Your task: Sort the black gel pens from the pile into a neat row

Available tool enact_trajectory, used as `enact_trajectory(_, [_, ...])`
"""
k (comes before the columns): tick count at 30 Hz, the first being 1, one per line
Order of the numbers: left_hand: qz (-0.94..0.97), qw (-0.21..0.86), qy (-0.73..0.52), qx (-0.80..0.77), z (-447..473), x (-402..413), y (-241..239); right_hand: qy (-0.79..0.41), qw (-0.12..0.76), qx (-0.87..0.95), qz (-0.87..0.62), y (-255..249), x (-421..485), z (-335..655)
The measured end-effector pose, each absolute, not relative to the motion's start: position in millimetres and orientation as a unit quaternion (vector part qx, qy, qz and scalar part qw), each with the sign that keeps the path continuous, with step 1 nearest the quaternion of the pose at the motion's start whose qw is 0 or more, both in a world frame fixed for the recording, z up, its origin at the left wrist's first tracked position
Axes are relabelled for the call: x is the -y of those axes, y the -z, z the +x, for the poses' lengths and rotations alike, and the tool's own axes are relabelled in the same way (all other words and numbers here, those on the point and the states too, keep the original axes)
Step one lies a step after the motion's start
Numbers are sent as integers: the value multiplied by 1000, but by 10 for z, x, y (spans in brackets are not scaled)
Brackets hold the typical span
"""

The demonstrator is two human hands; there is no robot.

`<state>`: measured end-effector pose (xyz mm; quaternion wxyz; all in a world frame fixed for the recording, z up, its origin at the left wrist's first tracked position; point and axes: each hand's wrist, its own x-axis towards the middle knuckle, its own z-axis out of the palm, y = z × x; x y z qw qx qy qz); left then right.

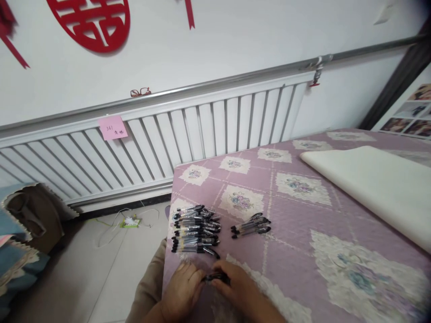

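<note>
Near the front edge of the bed-like surface, my left hand (183,286) and my right hand (239,283) meet around a small bunch of black pens (215,277). The fingers of my right hand are closed over the dark ends. My left hand's fingers curl around the other end, which they mostly hide. Just beyond my hands lies a large group of clear-barrelled black pens (195,229), stacked in rows along the left edge. A smaller pile of similar pens (251,225) rests to its right, apart from it.
A purple floral cover (289,215) spreads under the pens. At the right lies a folded cream sheet (373,184). A white radiator (202,125) bearing a pink note (113,128) runs along the wall, with glasses (140,92) on the pipe. A power strip (130,222) sits on the floor.
</note>
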<state>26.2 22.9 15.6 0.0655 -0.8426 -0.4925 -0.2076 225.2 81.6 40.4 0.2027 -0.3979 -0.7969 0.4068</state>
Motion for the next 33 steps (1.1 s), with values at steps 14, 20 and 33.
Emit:
enact_trajectory(14, [-844, 35, 192, 500, 227, -219, -68, -242, 136, 888, -367, -303, -777, 2191])
enact_trajectory(20, [-834, 25, 161, 526, 236, -226, -54, -246, 112, 889, -371, -263, -813, 2182])
enact_trajectory(33, [-822, 21, 180, 541, 218, -262, -75, -248, 188, 855, -414, -396, -1005, 2576])
